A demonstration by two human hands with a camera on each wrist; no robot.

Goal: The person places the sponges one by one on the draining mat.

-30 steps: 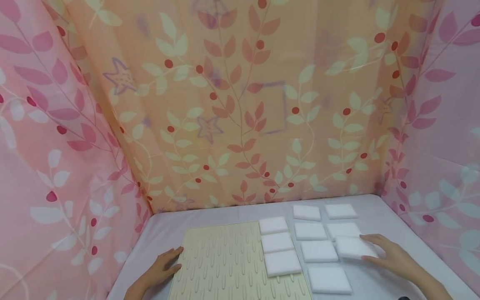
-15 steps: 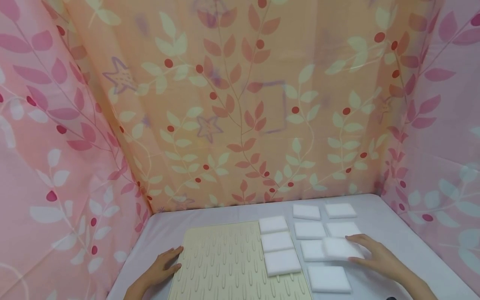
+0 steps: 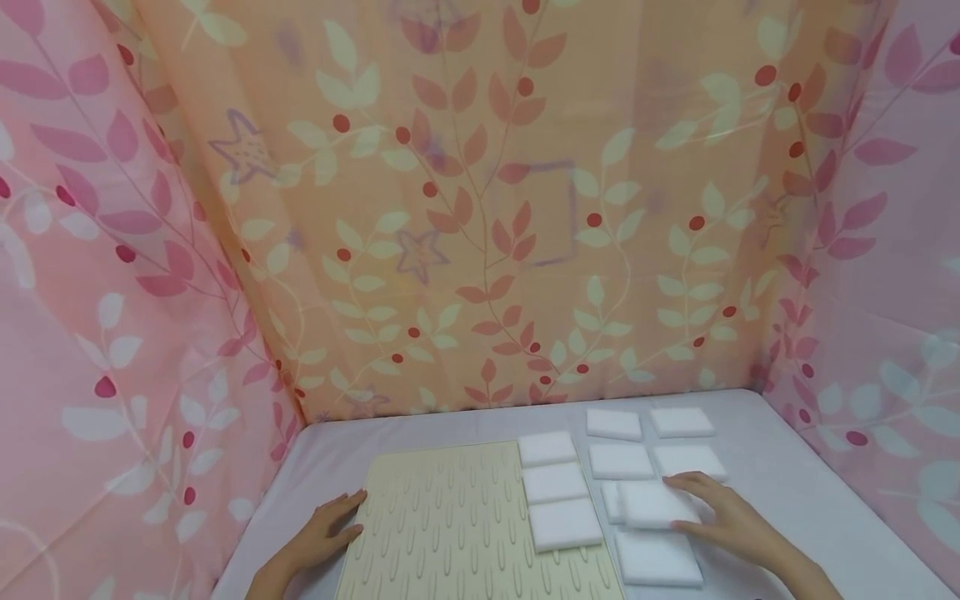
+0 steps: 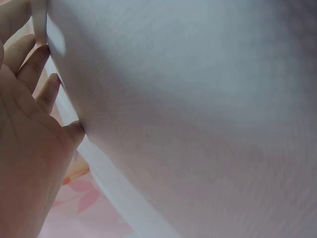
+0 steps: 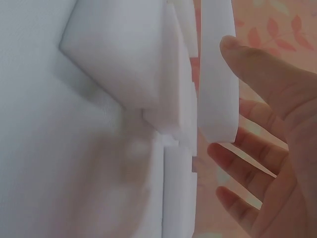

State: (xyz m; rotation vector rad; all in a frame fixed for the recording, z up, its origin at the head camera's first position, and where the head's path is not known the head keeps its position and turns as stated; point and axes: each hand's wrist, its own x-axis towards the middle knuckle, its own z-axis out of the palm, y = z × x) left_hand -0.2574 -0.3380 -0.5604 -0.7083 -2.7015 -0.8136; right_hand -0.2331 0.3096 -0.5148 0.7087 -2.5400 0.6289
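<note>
My right hand (image 3: pixel 723 521) pinches a flat white sponge (image 3: pixel 654 506) by its right end. In the right wrist view, thumb and fingers grip this sponge (image 5: pixel 218 74) on opposite sides, apart from the sponges below. In the head view it overlaps another white sponge (image 3: pixel 611 502) on the table. My left hand (image 3: pixel 326 533) rests at the left edge of a beige ridged mat (image 3: pixel 435 517), fingers spread and relaxed. Along the mat's right side lie three white sponges in a column, the nearest one (image 3: pixel 566 525) toward me.
Right of the mat, several more white sponges lie in two columns, including a far one (image 3: pixel 682 422) and a near one (image 3: pixel 660 560). A pale cloth covers the table (image 3: pixel 780 450). Leaf-patterned curtains (image 3: pixel 480 208) enclose it at the back and both sides.
My right hand has carried the sponge leftward, from beside the right column to over the left column of sponges. The left hand stays at the mat's edge.
</note>
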